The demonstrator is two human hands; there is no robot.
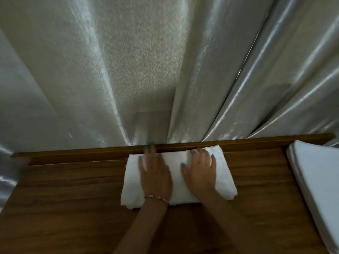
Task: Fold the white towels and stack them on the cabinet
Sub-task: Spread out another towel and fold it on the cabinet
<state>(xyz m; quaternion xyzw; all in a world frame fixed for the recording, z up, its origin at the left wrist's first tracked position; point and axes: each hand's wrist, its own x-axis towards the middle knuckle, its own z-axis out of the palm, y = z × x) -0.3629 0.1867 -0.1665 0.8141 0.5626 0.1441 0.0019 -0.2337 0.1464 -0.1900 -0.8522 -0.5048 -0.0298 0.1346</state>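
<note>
Towel: folded white towel (178, 177) lies flat on the wooden cabinet (73, 189), long axis left-right, far edge at the rear rail.
Hands: left hand (156, 176) and right hand (200, 174) flat, fingers spread, pressing it, gripping nothing.
Stack: white towels (315, 176) at the right edge.

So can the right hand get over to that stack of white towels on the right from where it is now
Probably yes. The right hand lies flat on the folded towel, and only bare cabinet top shows between it and the stack.
</note>
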